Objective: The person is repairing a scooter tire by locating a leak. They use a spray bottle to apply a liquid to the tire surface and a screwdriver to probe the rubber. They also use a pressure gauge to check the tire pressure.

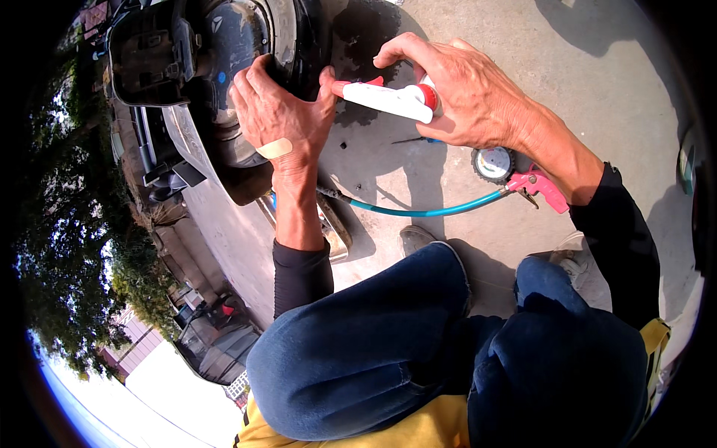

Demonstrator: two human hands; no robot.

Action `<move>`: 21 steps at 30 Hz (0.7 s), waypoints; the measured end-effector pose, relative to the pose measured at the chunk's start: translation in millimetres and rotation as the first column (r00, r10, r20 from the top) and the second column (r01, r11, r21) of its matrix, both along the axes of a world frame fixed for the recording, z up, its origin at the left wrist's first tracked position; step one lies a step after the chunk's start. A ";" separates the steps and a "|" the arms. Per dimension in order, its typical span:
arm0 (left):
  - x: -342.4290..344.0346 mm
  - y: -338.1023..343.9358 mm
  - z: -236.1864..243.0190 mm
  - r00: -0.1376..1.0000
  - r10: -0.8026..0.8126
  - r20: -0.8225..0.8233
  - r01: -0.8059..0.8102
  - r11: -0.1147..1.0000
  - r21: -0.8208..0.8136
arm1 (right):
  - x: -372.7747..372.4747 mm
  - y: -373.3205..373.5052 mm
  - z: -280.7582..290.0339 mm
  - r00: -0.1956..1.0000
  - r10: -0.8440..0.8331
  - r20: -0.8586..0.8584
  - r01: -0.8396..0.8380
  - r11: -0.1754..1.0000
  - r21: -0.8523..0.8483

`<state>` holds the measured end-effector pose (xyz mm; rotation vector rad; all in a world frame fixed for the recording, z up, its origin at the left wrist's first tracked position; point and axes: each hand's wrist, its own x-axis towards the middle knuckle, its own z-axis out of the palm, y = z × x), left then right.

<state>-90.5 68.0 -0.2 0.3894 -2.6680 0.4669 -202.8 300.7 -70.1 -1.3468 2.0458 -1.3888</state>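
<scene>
My right hand (474, 93) is closed round the neck of a spray bottle with a white trigger head (385, 99) and red collar. The bottle's body is mostly hidden by the palm. The red nozzle points left, its tip against the thumb of my left hand (280, 119). That hand's thumb and bent fingers stand apart in front of a dirty dark scooter wheel (231, 45); the fingertips are partly hidden. A tan adhesive bandage (275, 148) crosses the left wrist.
A teal hose (426, 212) curves over the concrete to a tyre inflator with a round gauge (494, 163) and pink handle (549, 193). A dark wet patch (366, 37) lies beside the wheel. My bent knees (358, 328) are close below; trees (67, 224) stand left.
</scene>
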 end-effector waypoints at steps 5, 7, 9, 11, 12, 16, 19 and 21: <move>-2.8 1.2 -0.9 1.000 -0.004 -0.004 0.004 1.000 -0.014 | 7.9 -0.7 -5.5 0.999 0.030 -0.017 -0.029 0.999 0.018; -3.6 1.5 -1.1 1.000 -0.005 -0.008 0.005 1.000 -0.018 | 8.3 -5.2 -5.1 0.999 -0.013 -0.034 0.014 0.999 0.041; -3.7 1.3 -0.8 1.000 -0.004 -0.006 0.004 1.000 -0.020 | 6.4 -7.0 1.8 1.000 -0.023 0.001 0.022 0.995 0.096; -2.9 0.9 0.0 1.000 -0.003 0.000 0.003 1.000 -0.020 | 5.0 -10.8 5.6 0.999 -0.021 0.024 0.017 0.986 0.164; -2.6 1.0 -0.2 1.000 -0.003 -0.002 0.003 1.000 -0.019 | 6.3 -11.7 3.8 0.999 -0.033 -0.002 0.033 0.992 0.125; -1.8 0.7 -1.9 1.000 0.023 0.000 -0.023 1.000 -0.019 | 13.4 -14.9 -7.3 0.995 -0.075 -0.066 0.077 0.997 0.028; -2.0 1.4 -2.2 0.999 0.042 0.011 -0.042 0.999 -0.014 | 14.3 -14.8 -8.5 0.993 -0.088 -0.080 0.090 0.996 0.024; -2.1 1.6 -2.0 0.999 0.046 0.014 -0.046 0.999 -0.011 | 14.8 -15.0 -9.1 0.992 -0.098 -0.083 0.099 0.995 0.013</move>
